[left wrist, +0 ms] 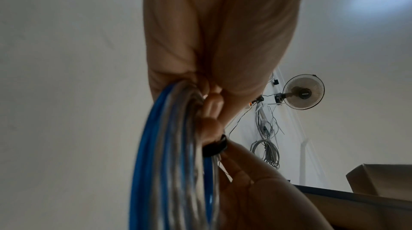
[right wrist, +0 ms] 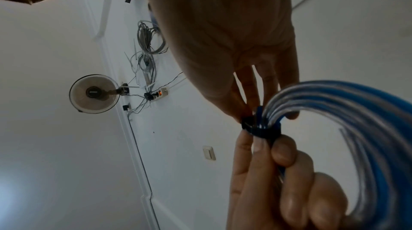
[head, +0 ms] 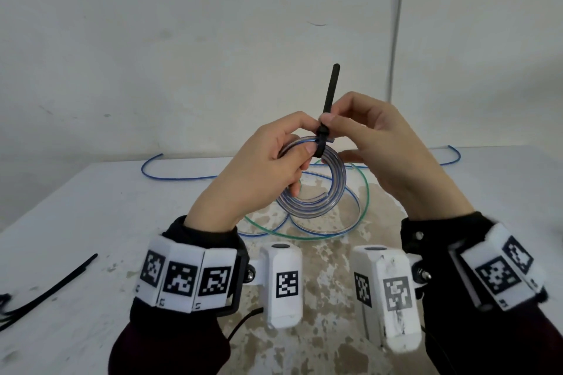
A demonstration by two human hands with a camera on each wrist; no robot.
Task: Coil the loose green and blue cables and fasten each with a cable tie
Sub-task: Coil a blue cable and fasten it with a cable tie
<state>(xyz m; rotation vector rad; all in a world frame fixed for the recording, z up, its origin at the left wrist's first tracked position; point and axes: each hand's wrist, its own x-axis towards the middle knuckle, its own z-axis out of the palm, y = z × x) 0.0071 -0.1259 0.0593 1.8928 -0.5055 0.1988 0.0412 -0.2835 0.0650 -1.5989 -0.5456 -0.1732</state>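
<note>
**Two hands, one tie standing upright over the blue coil**

Two surfaces frame the work: a pale wall behind and a white tabletop (head: 91, 216), its paint worn to blotchy brown near the middle. On it lie the uncoiled lengths of the job: a green cable (head: 364, 192) in one wide, slack loop, and the free run of the blue one trailing off towards the far edge. Spare black ties (head: 51, 286) lie at the left edge.

Held above the tabletop, between both hands, is the blue cable coil (head: 316, 189), several turns of glossy, clear-jacketed blue line in a flat ring that hangs below the fingers. The left hand (head: 262, 167) grips the top of the ring, thumb pressed over the strands. The right hand (head: 393, 158) pinches the cable tie (head: 330, 91), a matte black strap whose band wraps the bundle and whose tail stands nearly vertical above the hands.

Cinching likely means a pull along that upright axis, and the right hand is better placed for it, while the left steadies the coil.
</note>
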